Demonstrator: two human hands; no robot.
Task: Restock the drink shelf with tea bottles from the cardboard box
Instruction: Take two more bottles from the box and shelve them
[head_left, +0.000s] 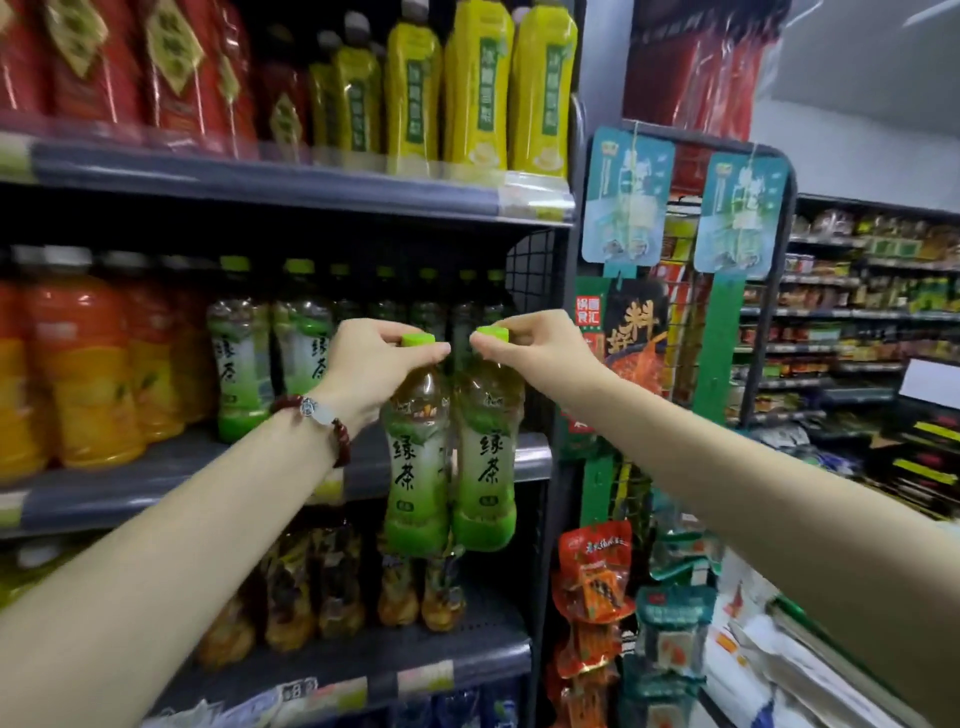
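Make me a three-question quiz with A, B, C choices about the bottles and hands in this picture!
1. Where do the orange bottles stand?
A. left of the green tea row
B. top shelf
C. floor

2. What colour is the held bottles' cap?
A. red
B. green
C. white

3. How does each hand hold its bottle?
A. by the base
B. by the label
C. by the cap

Answers: 1 A, they stand left on the middle shelf; 2 B, both caps are bright green; 3 C, the left hand and right hand pinch the tops.

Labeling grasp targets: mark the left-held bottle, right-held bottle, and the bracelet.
left-held bottle (413, 467): head view, on its label.
right-held bottle (487, 462): head view, on its label.
bracelet (317, 410): head view, pale bead at left wrist.
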